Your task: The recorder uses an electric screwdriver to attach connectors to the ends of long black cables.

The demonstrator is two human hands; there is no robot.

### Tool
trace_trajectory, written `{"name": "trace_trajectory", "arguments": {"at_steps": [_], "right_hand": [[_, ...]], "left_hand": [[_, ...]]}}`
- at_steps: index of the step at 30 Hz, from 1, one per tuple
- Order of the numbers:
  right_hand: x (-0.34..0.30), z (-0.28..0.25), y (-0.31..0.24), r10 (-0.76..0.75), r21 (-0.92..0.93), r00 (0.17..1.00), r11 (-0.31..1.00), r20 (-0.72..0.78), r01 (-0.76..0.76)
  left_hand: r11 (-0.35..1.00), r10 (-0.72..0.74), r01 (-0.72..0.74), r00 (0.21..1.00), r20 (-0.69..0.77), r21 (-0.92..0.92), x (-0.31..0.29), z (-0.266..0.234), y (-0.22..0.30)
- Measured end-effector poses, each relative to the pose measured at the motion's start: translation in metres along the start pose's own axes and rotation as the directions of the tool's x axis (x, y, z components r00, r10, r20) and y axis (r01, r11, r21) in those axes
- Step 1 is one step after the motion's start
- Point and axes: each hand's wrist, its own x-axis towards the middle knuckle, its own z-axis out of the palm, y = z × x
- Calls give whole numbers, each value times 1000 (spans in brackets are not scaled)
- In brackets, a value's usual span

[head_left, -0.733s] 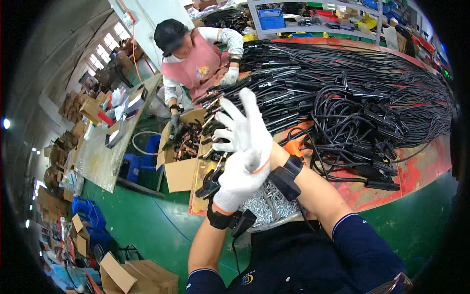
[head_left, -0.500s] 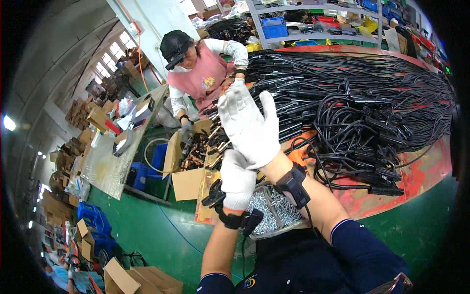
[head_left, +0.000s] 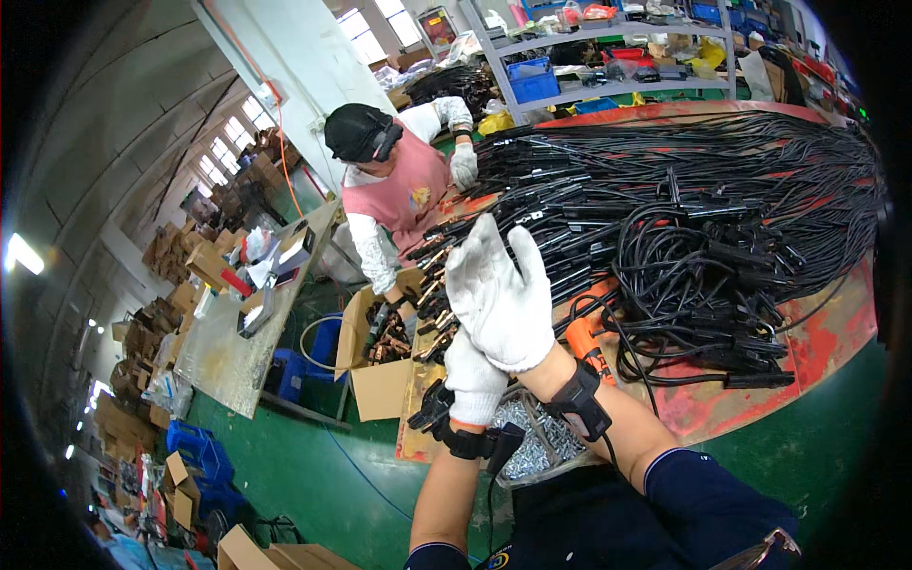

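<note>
My right hand, in a white knit glove, is raised above the near table edge. Its palm faces me, its fingers are stretched up and its thumb stands apart. My left hand, also in a white glove, presses against the lower edge of the right glove; its fingers curl behind the heel of that hand and are partly hidden. Black devices are strapped to both wrists. Below my hands sits a clear-walled tray of small metal screws. Beside the right wrist lies an orange power tool.
Many black cables with black handles cover the red-stained table. Across its left corner a co-worker in pink reaches into a cardboard box of copper-coloured parts. A side table and blue crates stand left; shelving stands behind.
Both my hands, still together, sit lower and slightly further right in the picture. The view has shifted. The co-worker leans further over the box, head turned down, one arm deeper in it.
</note>
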Motion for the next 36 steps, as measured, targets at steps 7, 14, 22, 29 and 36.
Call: {"name": "trace_trajectory", "arguments": {"at_steps": [7, 14, 22, 29, 36], "right_hand": [[-10, 6, 2, 46, -35, 986, 999, 161, -41], [-3, -6, -37, -284, -696, 934, 716, -215, 58], [-3, 5, -29, -121, -616, 925, -776, 359, 137], [-3, 3, -37, -149, -766, 937, -623, 316, 159], [-50, 32, -93, 43, -961, 986, -235, -161, -147]], "left_hand": [[711, 357, -531, 837, 414, 461, -11, 23, -12], [499, 68, -619, 725, 685, 606, -27, -24, 82], [615, 78, -357, 915, 396, 703, -11, -18, 130], [656, 205, -507, 832, 515, 559, -9, -4, 124], [802, 229, -539, 676, 701, 257, -21, -17, 115]]}}
